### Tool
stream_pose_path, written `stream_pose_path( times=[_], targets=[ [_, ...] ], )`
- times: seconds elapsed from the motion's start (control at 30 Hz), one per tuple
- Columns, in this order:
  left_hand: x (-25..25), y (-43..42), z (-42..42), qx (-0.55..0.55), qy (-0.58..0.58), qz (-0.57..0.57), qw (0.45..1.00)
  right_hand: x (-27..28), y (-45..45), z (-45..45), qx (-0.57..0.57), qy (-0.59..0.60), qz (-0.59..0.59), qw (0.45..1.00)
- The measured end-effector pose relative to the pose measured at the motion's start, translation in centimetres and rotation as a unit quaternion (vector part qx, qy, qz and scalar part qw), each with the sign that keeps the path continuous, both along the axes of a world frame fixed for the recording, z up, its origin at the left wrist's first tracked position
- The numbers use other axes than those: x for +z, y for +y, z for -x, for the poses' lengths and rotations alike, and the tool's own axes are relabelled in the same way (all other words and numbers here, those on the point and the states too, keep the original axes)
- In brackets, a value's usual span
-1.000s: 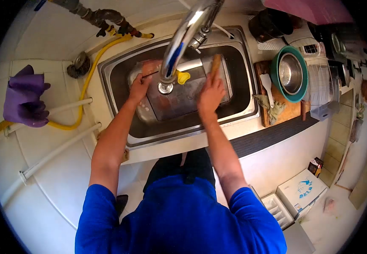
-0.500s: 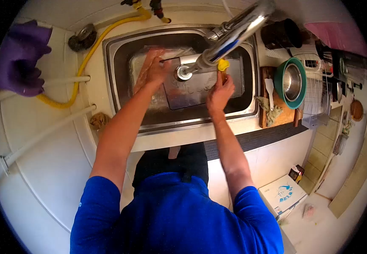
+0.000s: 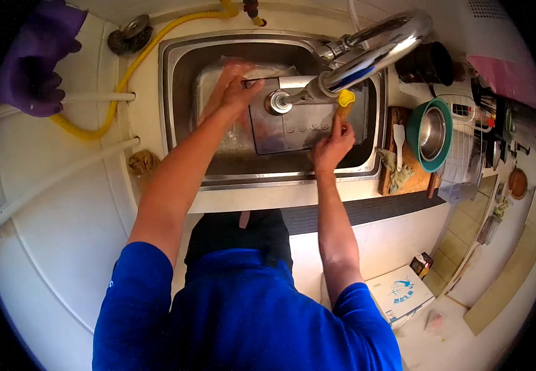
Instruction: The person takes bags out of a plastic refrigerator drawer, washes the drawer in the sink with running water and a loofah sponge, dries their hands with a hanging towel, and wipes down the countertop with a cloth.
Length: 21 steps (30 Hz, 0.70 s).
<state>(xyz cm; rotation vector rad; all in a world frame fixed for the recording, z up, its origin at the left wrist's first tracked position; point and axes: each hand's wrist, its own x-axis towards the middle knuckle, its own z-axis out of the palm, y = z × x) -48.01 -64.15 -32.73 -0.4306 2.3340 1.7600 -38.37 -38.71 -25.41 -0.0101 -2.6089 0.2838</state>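
Note:
In the head view, a flat, dark grey rectangular panel (image 3: 273, 137) with a row of round marks along its lower edge lies in the metal sink (image 3: 184, 157). My left hand (image 3: 238, 96) is closed on the panel's upper left corner. My right hand (image 3: 333, 148) grips a yellow-ended tool (image 3: 346, 99), its yellow end pointing away from me over the panel's right part. What kind of tool it is I cannot make out. The chrome faucet (image 3: 326, 83) reaches over the panel and hides part of it. Below the panel's left side is a clear, shallow container (image 3: 209, 77).
Right of the sink, a green bowl (image 3: 413, 139) with a metal bowl (image 3: 432, 133) inside stands near a white spatula (image 3: 399, 145) and a cloth (image 3: 396, 173) on a wooden board (image 3: 416, 182). Purple gloves (image 3: 36, 62) hang left, near a yellow hose (image 3: 119, 93).
The view has shifted slightly. My right hand has moved a little toward me and to the right with the yellow-ended tool. My left hand keeps its hold on the panel.

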Motion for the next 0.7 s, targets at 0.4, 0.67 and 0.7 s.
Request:
stream_pose_path(
  times=[0.4, 0.67, 0.7],
  targets=[
    [-5.4, -2.0, 0.5, -0.008, -0.011, -0.004, 1.0, -0.3, -1.4, -1.5, 0.067, -0.148, 0.237, 0.958],
    [4.8, 0.8, -0.9, -0.164, 0.256, 0.403, 0.863, -2.3, 10.6, 4.2, -0.032, -0.301, 0.45, 0.84],
    [6.1, 1.2, -0.9, -0.185, 0.229, 0.358, 0.886, -3.3, 9.5, 3.8, -0.022, -0.286, 0.441, 0.85]
  ],
)
